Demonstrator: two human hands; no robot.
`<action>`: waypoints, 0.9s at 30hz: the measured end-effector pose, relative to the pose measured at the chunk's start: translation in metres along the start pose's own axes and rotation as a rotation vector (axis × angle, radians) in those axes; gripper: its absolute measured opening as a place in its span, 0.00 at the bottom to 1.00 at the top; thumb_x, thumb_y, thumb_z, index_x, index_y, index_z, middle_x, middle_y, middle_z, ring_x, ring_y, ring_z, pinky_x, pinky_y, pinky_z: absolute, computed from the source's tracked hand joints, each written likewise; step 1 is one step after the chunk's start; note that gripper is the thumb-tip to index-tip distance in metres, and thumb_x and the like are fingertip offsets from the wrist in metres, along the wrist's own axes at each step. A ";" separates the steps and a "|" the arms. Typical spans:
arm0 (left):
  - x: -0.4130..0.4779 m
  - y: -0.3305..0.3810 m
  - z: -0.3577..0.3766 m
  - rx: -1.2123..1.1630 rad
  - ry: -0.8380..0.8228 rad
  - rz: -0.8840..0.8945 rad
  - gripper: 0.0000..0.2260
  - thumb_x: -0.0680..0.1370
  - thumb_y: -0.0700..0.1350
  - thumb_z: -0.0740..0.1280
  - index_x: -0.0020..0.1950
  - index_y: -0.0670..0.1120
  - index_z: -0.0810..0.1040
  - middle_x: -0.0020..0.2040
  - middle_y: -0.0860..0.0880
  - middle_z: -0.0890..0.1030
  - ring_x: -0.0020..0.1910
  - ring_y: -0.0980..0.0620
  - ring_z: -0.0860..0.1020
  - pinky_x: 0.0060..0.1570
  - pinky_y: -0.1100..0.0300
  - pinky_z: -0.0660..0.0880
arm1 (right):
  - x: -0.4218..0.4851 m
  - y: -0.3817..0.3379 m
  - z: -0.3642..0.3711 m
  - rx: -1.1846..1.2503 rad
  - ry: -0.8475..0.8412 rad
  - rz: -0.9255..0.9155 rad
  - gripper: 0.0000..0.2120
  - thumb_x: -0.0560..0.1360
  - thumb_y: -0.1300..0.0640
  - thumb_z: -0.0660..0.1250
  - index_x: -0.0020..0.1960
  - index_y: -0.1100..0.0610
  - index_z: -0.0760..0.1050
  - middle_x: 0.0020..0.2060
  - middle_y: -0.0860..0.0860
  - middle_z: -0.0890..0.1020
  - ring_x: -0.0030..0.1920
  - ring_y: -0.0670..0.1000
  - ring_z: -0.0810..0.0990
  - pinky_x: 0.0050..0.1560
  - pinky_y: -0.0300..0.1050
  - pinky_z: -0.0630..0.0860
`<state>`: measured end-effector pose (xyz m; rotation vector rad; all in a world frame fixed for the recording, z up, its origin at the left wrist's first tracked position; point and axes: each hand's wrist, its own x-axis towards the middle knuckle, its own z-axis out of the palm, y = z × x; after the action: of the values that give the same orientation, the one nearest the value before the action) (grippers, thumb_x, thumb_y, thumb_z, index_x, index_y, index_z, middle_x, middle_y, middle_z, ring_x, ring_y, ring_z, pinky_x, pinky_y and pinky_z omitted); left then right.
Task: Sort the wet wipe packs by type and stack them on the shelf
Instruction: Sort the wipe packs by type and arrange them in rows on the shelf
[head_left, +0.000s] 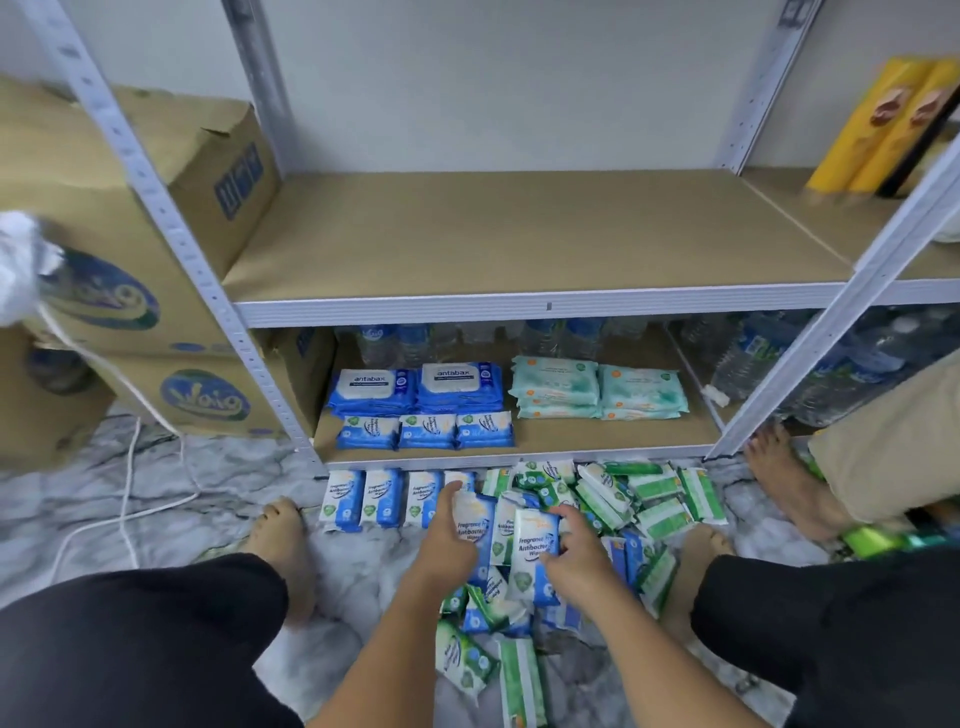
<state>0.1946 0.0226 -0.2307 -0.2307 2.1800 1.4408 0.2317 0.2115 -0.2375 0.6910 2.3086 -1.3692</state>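
Observation:
A heap of small blue and green wet wipe packs (618, 499) lies on the marble floor in front of the shelf. My left hand (449, 540) grips a blue-and-white pack (475, 527). My right hand (574, 558) holds another blue-and-white pack (532, 551) beside it. Three blue packs (366, 499) stand in a row on the floor to the left. On the bottom shelf (571, 439) sit two Antabax stacks (415, 387), a row of small blue packs (426, 431) and two pale green stacks (597, 389).
The middle shelf board (519, 234) carries nothing. Water bottles (779, 358) stand at the back of the bottom shelf. Cardboard boxes (130, 291) are stacked on the left, with a white cable (124, 499) on the floor. Another person's bare foot (789, 483) stands at the right.

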 end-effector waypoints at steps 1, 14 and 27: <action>0.002 -0.002 -0.003 0.000 0.011 -0.003 0.40 0.75 0.27 0.58 0.78 0.63 0.55 0.52 0.38 0.78 0.22 0.55 0.67 0.24 0.62 0.65 | 0.002 -0.004 0.002 -0.005 -0.004 -0.011 0.27 0.80 0.66 0.64 0.67 0.39 0.64 0.45 0.55 0.80 0.32 0.52 0.73 0.30 0.45 0.71; 0.054 -0.005 -0.059 0.056 0.160 0.051 0.29 0.73 0.33 0.70 0.66 0.60 0.67 0.49 0.55 0.79 0.44 0.53 0.80 0.36 0.54 0.79 | 0.066 -0.058 0.023 -0.078 -0.033 -0.084 0.29 0.79 0.66 0.63 0.72 0.39 0.63 0.46 0.57 0.78 0.34 0.54 0.72 0.33 0.48 0.70; 0.156 -0.039 -0.084 0.245 0.262 0.020 0.32 0.71 0.32 0.74 0.71 0.54 0.72 0.59 0.47 0.67 0.50 0.47 0.76 0.44 0.61 0.75 | 0.161 -0.065 0.076 -0.143 -0.024 0.012 0.31 0.79 0.64 0.65 0.74 0.41 0.61 0.49 0.54 0.79 0.36 0.53 0.77 0.28 0.43 0.71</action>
<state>0.0507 -0.0479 -0.3154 -0.3261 2.5511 1.1926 0.0684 0.1534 -0.3136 0.6397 2.3520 -1.1873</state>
